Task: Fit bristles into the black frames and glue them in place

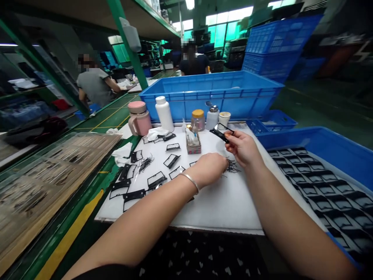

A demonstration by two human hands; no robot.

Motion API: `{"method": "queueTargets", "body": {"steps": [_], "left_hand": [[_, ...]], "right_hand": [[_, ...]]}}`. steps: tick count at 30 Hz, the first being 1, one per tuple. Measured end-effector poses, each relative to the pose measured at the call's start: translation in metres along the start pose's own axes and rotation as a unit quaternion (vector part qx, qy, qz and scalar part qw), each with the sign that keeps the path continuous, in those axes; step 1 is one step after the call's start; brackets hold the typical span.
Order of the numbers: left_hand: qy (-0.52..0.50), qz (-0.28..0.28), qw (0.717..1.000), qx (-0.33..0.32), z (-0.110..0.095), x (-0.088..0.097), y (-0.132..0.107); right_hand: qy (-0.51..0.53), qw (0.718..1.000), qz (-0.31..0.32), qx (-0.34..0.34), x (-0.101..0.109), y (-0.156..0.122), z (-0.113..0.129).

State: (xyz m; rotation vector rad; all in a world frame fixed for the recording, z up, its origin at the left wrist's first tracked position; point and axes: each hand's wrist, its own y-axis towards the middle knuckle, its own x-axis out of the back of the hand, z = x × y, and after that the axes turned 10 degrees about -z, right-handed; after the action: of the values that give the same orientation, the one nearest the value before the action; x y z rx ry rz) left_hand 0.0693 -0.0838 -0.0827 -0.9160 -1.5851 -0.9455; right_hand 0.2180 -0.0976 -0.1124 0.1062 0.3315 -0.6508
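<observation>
Raised over the right part of the white work board [221,210], my right hand [240,146] pinches a black plastic frame [219,134] with a thin rim and a broader solid band. My left hand [211,169], with a bangle at its wrist, is at a small pile of thin black strips [233,166]. Its fingers are bent together, and whatever is between the fingertips is hidden. Several similar frames lie on the board to the left, among them one frame [171,160] near the middle. A second pile of black strips [145,164] lies among them.
Behind the board stand a pink mug [140,120], a white bottle [164,114], an orange-lidded jar [198,120], a pump bottle [212,118] and a small box [194,146]. A large blue crate [186,103] is beyond. At right, a blue bin [329,146] holds rows of frames.
</observation>
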Motion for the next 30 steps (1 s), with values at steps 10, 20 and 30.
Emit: {"method": "queueTargets", "body": {"steps": [10,20,30], "left_hand": [[0.001,0.002,0.999,-0.039,-0.001,-0.03,0.013],[0.0,-0.057,0.997,0.042,-0.005,0.014,0.003],[-0.135,-0.316,0.931,0.123,0.03,0.046,-0.055]], "right_hand": [[0.002,1.0,-0.025,-0.016,-0.005,0.002,0.005],[0.011,1.0,-0.012,-0.009,-0.004,-0.002,0.005],[-0.033,0.992,0.121,-0.002,-0.016,-0.029,0.002]]}}
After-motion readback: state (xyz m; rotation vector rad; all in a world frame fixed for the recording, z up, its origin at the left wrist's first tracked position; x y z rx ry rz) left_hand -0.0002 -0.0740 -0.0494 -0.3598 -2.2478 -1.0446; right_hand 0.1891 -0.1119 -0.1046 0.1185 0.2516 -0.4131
